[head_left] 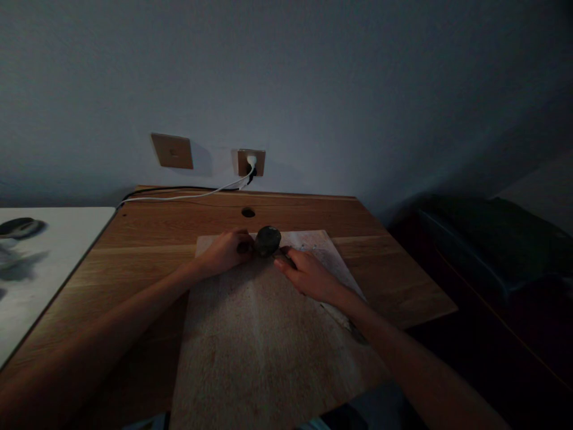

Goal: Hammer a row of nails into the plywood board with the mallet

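Observation:
A dark, rounded lump stands near the far end of a pale wooden board, between my two hands. My left hand is closed at its left side, with fingers curled round a dark part that seems to belong to it. From the right, my right hand is closed on a thin dark tool, pointing toward the lump. Dim light hides the tool's kind and whether its tip touches the lump. Small dark crumbs lie on the board beyond my right hand.
Under the board is a wooden desk with a cable hole. White and black cables run to a wall socket. A white table adjoins at left. Another tool lies partly under my right forearm.

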The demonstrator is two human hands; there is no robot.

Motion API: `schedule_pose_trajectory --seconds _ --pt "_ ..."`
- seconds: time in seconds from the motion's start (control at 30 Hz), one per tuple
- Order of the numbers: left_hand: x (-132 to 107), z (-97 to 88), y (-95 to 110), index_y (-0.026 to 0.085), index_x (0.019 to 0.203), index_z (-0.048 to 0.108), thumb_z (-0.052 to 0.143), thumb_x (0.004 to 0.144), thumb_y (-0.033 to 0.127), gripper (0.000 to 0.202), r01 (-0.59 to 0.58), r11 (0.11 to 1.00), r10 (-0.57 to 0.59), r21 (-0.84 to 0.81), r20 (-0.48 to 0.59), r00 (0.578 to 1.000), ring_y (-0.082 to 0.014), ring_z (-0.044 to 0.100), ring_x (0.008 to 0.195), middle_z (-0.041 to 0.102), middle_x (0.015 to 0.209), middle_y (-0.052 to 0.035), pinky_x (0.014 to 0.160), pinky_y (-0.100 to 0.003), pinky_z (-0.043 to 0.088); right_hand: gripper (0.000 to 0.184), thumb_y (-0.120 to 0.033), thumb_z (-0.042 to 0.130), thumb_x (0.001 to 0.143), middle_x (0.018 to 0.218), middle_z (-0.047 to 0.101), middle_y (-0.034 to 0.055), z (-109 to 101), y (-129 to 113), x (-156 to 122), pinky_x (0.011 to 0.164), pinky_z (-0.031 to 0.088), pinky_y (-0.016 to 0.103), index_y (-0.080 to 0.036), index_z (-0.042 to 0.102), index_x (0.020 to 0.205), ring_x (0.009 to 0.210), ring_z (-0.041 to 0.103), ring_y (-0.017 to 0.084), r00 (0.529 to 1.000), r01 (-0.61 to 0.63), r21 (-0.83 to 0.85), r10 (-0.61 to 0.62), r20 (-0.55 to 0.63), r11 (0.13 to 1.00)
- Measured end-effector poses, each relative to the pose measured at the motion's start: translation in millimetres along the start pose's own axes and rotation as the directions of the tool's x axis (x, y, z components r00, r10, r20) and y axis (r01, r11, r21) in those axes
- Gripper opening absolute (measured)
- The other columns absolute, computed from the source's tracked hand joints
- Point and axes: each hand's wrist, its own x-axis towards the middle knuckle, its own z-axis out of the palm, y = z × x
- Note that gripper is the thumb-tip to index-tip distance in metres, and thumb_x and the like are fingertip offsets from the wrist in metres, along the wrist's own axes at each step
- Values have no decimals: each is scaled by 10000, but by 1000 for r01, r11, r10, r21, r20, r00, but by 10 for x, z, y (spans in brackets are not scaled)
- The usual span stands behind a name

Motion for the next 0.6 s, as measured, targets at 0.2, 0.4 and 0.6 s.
schedule_pose_trajectory --seconds 0.2,0.4,0.6 --pt "-5 -3 15 200 910 755 667 812 225 134 24 1000 -23 4 -26 999 -182 637 789 671 913 -52 744 -299 491 190 -346 486 1026 641 558 -5 -11 0 4 573 329 282 -204 559 924 594 549 146 1000 17 -47 -18 -21 999" --pt "-11 8 -9 193 922 754 651 812 215 152 8 1000 -8 -14 -13 1000 -178 647 805 677 922 -46 758 -290 480 188 -335 494 1020 693 564 13 0 -3 3 616 320 300 -205 577 912 644 538 157 998 38 -105 -43 -39 994" --pt "-6 40 -65 200 939 752 647 807 233 172 -7 1000 7 -25 -18 1000 -171 648 815 689 948 -44 741 -274 475 198 -359 493 1026 736 580 24 31 18 -3 643 337 300 -196 594 977 694 559 171 997 44 -95 -49 -56 994"
